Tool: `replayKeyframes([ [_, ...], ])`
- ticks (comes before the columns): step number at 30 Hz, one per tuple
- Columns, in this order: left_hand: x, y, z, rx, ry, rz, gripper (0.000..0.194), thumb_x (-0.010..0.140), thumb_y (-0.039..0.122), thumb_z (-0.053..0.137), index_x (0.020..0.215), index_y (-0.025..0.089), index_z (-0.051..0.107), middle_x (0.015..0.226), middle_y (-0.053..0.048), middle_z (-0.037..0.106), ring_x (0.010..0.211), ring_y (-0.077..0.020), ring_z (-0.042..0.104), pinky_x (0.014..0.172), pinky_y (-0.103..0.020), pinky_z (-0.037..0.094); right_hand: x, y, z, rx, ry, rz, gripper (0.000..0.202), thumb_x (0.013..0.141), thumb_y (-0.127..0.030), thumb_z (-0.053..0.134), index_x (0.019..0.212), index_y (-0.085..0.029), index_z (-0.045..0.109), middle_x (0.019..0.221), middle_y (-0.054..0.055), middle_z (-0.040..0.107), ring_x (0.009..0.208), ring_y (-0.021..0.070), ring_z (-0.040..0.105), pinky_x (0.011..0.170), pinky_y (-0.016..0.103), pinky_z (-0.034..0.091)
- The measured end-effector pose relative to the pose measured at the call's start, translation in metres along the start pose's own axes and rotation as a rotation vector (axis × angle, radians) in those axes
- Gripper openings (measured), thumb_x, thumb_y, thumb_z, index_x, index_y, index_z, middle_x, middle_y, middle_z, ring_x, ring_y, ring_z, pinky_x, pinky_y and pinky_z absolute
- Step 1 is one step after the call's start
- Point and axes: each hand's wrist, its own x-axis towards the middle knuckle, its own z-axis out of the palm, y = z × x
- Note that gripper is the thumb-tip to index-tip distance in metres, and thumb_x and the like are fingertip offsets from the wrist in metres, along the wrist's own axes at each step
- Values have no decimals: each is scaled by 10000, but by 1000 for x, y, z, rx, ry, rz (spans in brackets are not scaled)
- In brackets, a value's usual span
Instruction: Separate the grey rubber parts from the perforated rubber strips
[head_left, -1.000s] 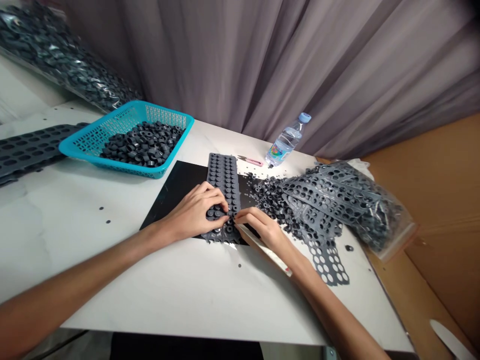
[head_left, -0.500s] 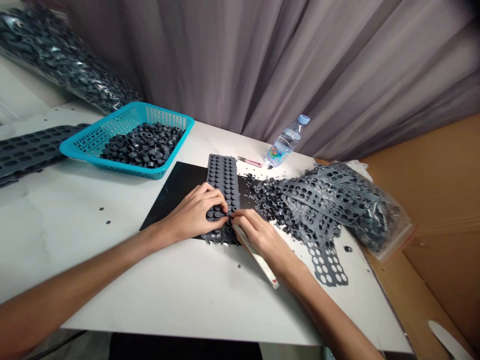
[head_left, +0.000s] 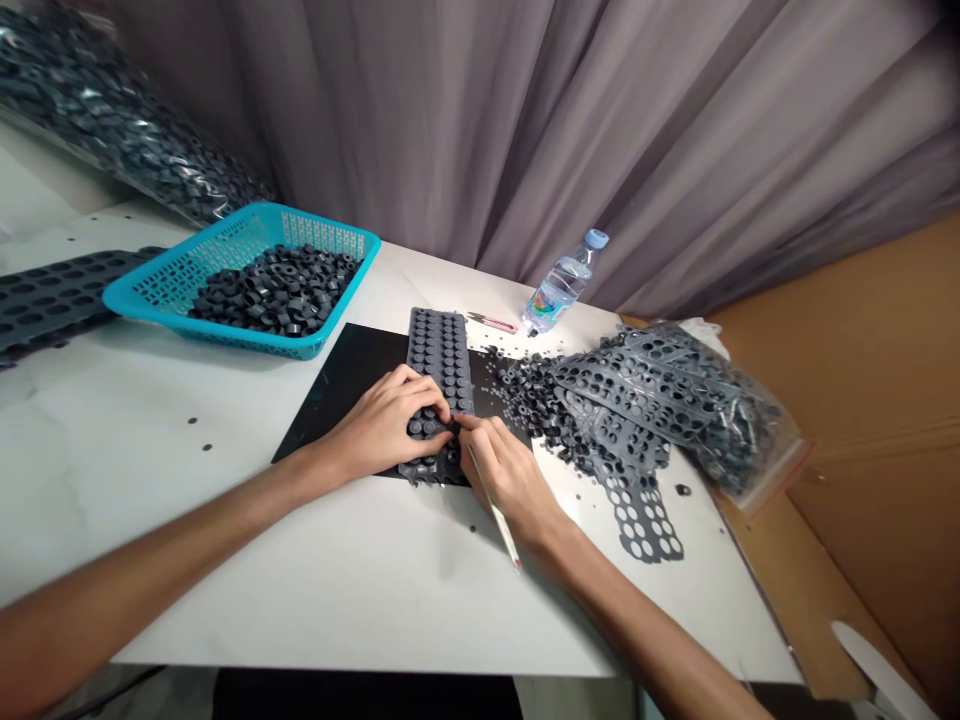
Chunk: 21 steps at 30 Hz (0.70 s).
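Observation:
A dark grey rubber sheet (head_left: pixel 439 350) with rows of round raised knobs lies on a black mat (head_left: pixel 322 400). My left hand (head_left: pixel 394 420) rests over the sheet's lower part, its thumb and forefinger curled in a pinch at a knob by the right edge. Just beside those fingertips, my right hand (head_left: pixel 502 470) grips a slim white-handled tool (head_left: pixel 504 530) with a red spot at its back end. The tool's working tip is hidden among the fingers at the sheet, so I cannot make out its kind.
A blue basket (head_left: pixel 319 345) of small black rings stands at the left, before a bag (head_left: pixel 142 130) of similar parts. Punched sheets (head_left: pixel 630 390), loose rings (head_left: pixel 532 400) and a clear bag (head_left: pixel 757 440) crowd the right. A water bottle (head_left: pixel 559 285) and pink cutter (head_left: pixel 493 322) lie behind.
The white tool has turned in my right hand, now showing its narrow edge and pointing more steeply. My left hand keeps its pinch. The whole view has shifted slightly.

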Motion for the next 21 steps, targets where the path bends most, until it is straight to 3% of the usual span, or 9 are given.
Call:
replayKeyframes([
  [3,0,-1,1,-2,-2,-4,146,917,359,761,1000,256,697,1070,8,728,1085,-258,564,971,-416,479,-1,4,-5,23,78,37,165,1078,-85,423,1126,-172,554,1295,209,688,1046,255,672,878,406,603],
  [6,0,0,1,-13,-3,-3,136,912,343,758,993,256,692,1078,12,724,1088,-253,560,968,-409,481,-2,15,-16,88,219,189,123,1084,-135,468,1152,-192,553,1337,199,664,1158,260,673,960,427,588],
  [9,0,1,1,-20,3,1,127,909,322,757,991,253,688,1078,17,720,1086,-246,556,978,-406,481,-4,23,-24,215,245,325,52,1084,-198,531,1097,-219,577,1287,140,670,1065,216,704,947,384,589],
  [13,0,2,0,-12,10,13,114,913,304,756,988,250,690,1075,14,720,1090,-246,556,985,-408,482,-6,22,-23,362,87,187,68,1089,-234,561,1120,-213,618,1139,105,683,997,196,705,877,319,588],
  [16,0,1,0,-11,10,29,100,921,295,749,989,249,693,1077,12,722,1093,-247,558,986,-408,482,-7,19,-20,323,-23,39,141,1121,-249,502,1168,-204,627,1108,105,712,1009,217,697,862,333,578],
  [21,0,-1,0,1,9,37,104,929,309,743,995,243,696,1075,2,722,1088,-250,562,980,-416,486,-6,17,-20,248,-61,-18,175,1134,-238,470,1203,-190,624,1125,115,720,1003,228,678,850,347,565],
])
